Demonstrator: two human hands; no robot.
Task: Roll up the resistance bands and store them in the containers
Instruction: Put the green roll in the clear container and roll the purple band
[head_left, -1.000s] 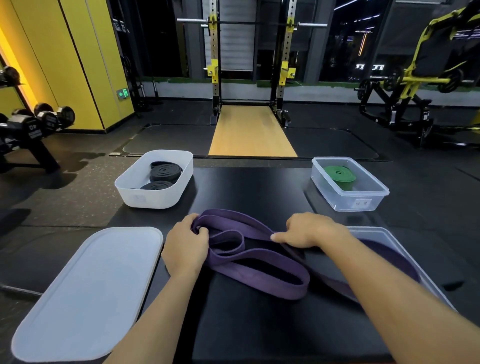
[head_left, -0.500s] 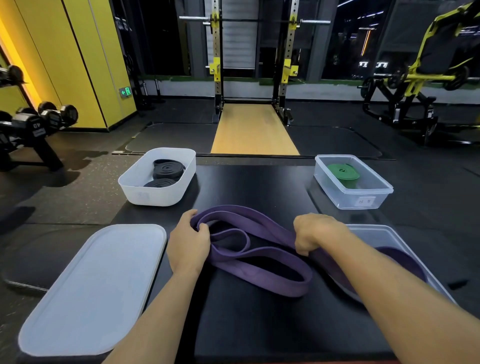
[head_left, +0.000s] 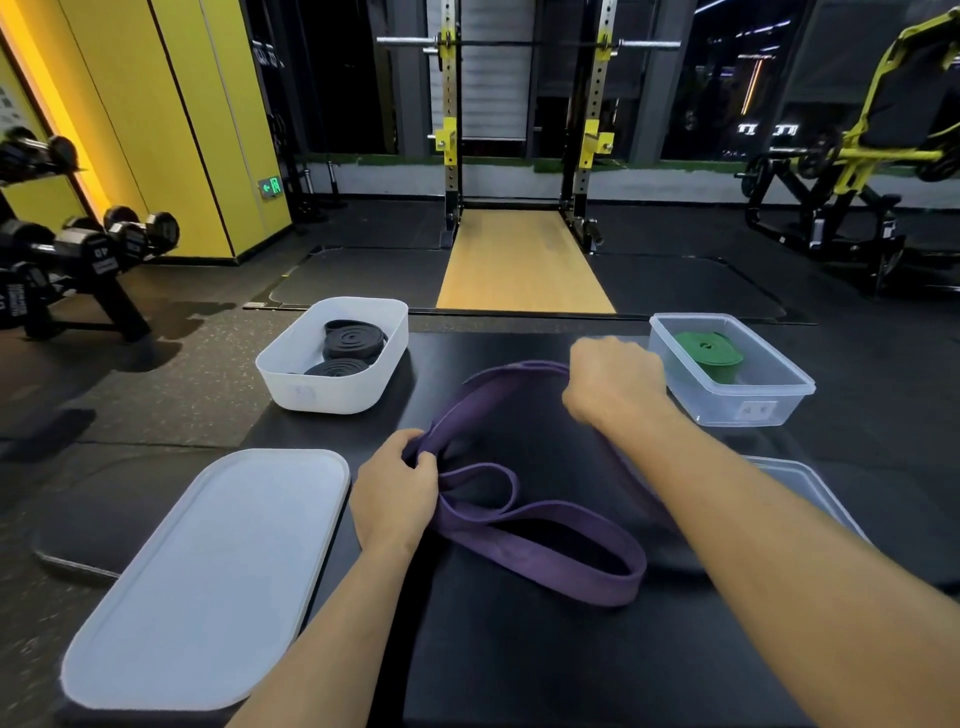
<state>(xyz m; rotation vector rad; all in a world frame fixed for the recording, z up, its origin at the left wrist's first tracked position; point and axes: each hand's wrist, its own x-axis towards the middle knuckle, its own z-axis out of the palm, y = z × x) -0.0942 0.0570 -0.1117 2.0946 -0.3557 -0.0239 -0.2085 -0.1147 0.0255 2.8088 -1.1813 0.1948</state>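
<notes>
A long purple resistance band (head_left: 540, 551) lies in loose loops on the black mat (head_left: 519, 649). My left hand (head_left: 395, 493) pinches one end of it near the mat's middle. My right hand (head_left: 613, 384) is closed on another stretch of the band, lifted farther back beside the clear container (head_left: 779, 395), which holds a rolled green band (head_left: 709, 349). A white tub (head_left: 332, 389) at the back left holds two rolled black bands (head_left: 353, 340).
A white lid (head_left: 208, 571) lies flat at the front left. A clear lid or tray (head_left: 810, 483) shows behind my right forearm. Dumbbells on a rack (head_left: 88, 249) stand to the left, a squat rack (head_left: 519, 130) straight ahead, and a yellow machine (head_left: 857, 171) at the right.
My right hand has pulled the purple band up and away toward the clear container, stretching it out from the front-right tray. My left hand keeps its hold.
</notes>
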